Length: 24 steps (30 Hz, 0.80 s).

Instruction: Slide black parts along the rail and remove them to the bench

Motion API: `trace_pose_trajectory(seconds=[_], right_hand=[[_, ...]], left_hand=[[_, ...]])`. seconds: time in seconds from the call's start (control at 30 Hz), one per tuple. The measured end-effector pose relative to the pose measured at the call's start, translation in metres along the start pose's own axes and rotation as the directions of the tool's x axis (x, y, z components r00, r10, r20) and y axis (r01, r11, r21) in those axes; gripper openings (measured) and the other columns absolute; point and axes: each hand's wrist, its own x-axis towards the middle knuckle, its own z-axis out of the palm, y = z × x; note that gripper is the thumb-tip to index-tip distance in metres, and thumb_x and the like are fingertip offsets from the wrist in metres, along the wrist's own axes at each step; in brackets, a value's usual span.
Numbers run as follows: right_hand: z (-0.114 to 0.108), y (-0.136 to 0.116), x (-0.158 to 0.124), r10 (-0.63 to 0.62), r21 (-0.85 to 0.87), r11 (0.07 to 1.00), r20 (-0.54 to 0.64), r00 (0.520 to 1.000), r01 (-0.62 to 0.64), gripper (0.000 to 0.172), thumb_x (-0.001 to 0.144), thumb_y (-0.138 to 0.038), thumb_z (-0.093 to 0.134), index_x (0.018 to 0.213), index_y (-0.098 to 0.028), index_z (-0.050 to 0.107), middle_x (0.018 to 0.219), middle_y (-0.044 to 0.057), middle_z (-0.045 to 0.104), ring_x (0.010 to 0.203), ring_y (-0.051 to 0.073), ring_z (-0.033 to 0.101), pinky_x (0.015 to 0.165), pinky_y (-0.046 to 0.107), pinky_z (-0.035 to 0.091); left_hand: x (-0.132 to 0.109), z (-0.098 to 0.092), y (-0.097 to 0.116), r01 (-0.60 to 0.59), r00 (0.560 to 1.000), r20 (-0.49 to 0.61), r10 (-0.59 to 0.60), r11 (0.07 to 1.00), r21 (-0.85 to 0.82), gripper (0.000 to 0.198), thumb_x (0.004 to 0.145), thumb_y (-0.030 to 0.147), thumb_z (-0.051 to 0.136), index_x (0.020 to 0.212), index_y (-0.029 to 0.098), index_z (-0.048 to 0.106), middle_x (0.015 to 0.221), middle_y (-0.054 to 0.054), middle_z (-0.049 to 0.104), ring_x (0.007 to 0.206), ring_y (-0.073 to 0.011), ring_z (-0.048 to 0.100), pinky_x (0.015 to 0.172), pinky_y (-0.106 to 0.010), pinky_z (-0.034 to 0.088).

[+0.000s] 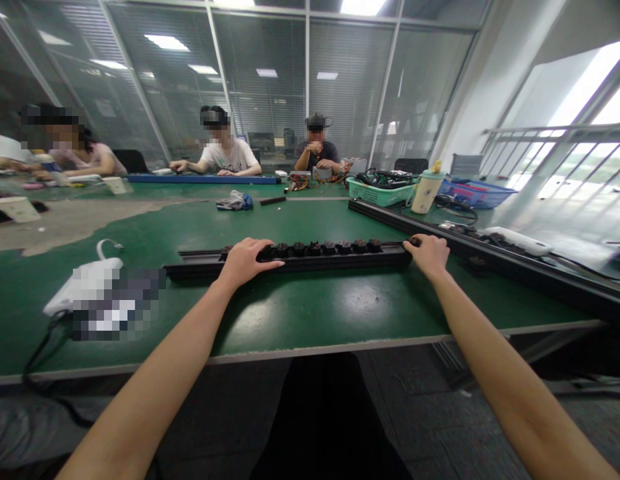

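Rail (335,264), long, straight and black, lies side to side on a green-topped bench (320,317), bearing a row of small dark blocks (315,248). The left hand's grip (246,262), nearer the row, is clamped across the rail, inside its left end; the right hand's grip (431,255) meets the right end, on what exactly one cannot tell. A longer black rail (530,268) slants past at right.

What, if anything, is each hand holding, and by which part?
The left hand grips the black rail toward its left end. The right hand is at the rail's right end; its exact hold cannot be told.
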Motion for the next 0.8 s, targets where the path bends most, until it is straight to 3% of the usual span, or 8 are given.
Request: trace_pose_trajectory(seconds=[0.3, 0.63, 0.8], right_hand=[[-0.001, 0.014, 0.001, -0.004, -0.062, 0.998, -0.069, 0.998, -0.001, 0.045, 0.095, -0.047, 0.052, 0.118, -0.016, 0.074, 0.118, 0.02, 0.067, 0.109, 0.035, 0.048, 0.09, 0.047, 0.038], [0.002, 0.063, 0.021, 0.265, -0.097, 0.955, -0.15, 0.953, -0.281, 0.047, 0.093, -0.042, 0.054, 0.119, -0.007, 0.07, 0.128, 0.031, 0.059, 0.125, 0.044, 0.041, 0.1, 0.057, 0.031], [0.009, 0.073, 0.025, 0.358, -0.093, 0.925, -0.12, 0.926, -0.369, 0.049, 0.089, -0.035, 0.049, 0.117, -0.001, 0.071, 0.132, 0.038, 0.053, 0.13, 0.049, 0.034, 0.099, 0.065, 0.027]], left_hand=[[-0.001, 0.0, 0.0, -0.003, 1.0, -0.001, 0.003, 1.0, -0.006, 0.065, 0.085, 0.077, 0.06, 0.12, 0.022, 0.071, 0.116, -0.012, 0.073, 0.111, -0.032, 0.063, 0.1, -0.045, 0.049], [0.0, 0.001, 0.0, -0.006, 1.0, -0.007, 0.006, 1.0, -0.008, 0.066, 0.085, 0.076, 0.061, 0.121, 0.022, 0.071, 0.118, -0.013, 0.073, 0.112, -0.0321, 0.063, 0.101, -0.045, 0.049], [0.0, 0.0, 0.0, -0.003, 1.0, -0.003, 0.003, 1.0, -0.004, 0.065, 0.085, 0.076, 0.061, 0.122, 0.023, 0.07, 0.118, -0.013, 0.073, 0.112, -0.0325, 0.063, 0.102, -0.046, 0.049]])
